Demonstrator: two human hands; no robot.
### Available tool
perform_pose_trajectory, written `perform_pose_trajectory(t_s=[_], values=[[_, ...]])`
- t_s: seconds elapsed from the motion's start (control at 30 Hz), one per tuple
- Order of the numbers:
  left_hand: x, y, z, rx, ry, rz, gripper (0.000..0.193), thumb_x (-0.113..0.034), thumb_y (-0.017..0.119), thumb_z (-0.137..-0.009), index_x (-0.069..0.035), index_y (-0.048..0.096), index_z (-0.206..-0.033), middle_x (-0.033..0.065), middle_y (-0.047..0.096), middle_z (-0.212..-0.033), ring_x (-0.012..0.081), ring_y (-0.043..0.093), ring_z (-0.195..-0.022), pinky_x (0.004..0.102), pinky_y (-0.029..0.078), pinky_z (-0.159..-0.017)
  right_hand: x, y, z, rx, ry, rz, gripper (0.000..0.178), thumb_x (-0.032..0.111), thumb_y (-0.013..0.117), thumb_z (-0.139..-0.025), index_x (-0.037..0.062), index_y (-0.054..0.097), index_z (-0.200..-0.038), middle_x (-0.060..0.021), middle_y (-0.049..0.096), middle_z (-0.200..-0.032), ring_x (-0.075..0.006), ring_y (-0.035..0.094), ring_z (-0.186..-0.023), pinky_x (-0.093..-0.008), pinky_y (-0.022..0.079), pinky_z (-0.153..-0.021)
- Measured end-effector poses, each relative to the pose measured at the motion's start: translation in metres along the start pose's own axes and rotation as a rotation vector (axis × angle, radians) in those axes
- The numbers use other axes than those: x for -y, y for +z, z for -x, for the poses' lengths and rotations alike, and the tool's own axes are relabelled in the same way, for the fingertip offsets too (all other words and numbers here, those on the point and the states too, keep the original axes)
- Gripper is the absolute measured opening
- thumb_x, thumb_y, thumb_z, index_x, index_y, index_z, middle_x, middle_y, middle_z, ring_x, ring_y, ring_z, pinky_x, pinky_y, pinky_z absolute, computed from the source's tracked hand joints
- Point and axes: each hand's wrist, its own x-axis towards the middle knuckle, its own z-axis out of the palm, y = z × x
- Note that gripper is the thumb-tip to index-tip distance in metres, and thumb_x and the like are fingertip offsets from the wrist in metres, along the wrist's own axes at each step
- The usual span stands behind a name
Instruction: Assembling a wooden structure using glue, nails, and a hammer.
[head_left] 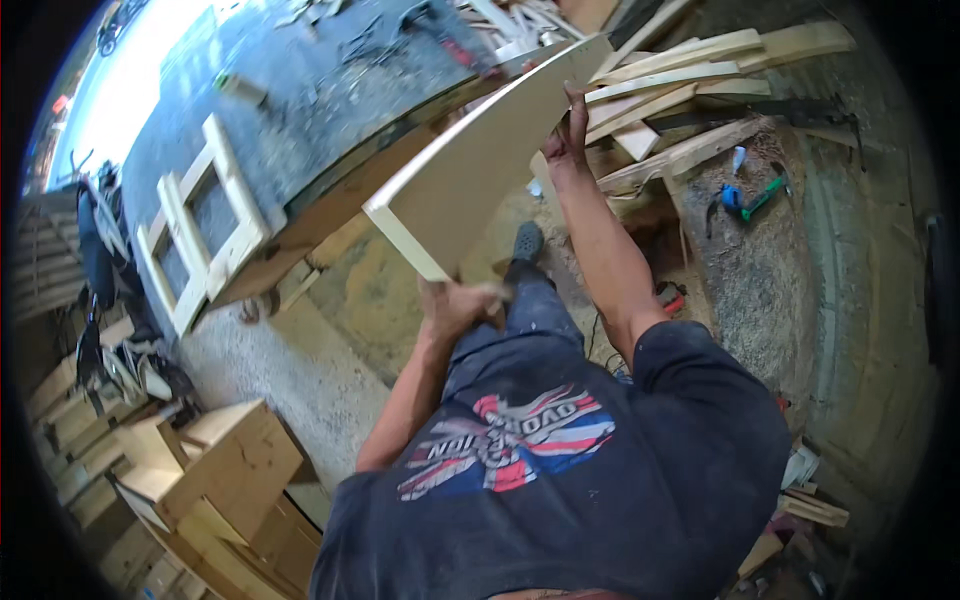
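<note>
Panel [482, 165] blocks left hand [458, 308] ahead, leaving leftward open.

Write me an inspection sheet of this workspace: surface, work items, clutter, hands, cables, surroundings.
Surface: dark bench, with small scraps and a pale cylinder lying on it.
Work items: pale wooden panel held tilted beside the bench; openwork wooden frame at the bench's left end.
Clutter: loose timber pile at upper right; blue item and green-handled tool on a dusty surface.
Hands: left hand grips the panel's near end; right hand grips its edge toward the far end.
Cables: thin dark line near a red object, possibly a cord; cannot tell.
Surroundings: wooden cabinet at lower left; bright opening at upper left.
</note>
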Motion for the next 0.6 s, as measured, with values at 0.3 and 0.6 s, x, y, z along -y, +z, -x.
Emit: perform_pose_trajectory(t_s=[0.3,0.6], values=[[-0.100,-0.101,-0.046,-0.739,0.357,0.445,0.042,0.003,0.077,-0.090,0.002,0.059,-0.128,0.0090,0.067,-0.119,0.0173,0.067,-0.107,0.0327,0.055,-0.094,-0.169,-0.033,0.110,-0.217,0.075,0.115,0.028,0.022,0.067,-0.104,0.0032,0.069,-0.124,-0.0095,0.075,-0.121,-0.0230,0.072,-0.109,-0.0381,0.058,-0.101],[-0.085,-0.173,-0.019,-0.868,0.117,0.074,0.072,0.003,0.069,-0.087,0.000,0.046,-0.155,0.0148,0.056,-0.149,0.0250,0.056,-0.130,0.0342,0.046,-0.110,-0.248,-0.049,0.146,-0.550,0.954,1.005,0.044,0.045,0.060,-0.107,0.0032,0.073,-0.108,-0.0144,0.077,-0.097,-0.0278,0.076,-0.086,-0.0444,0.065,-0.078]])
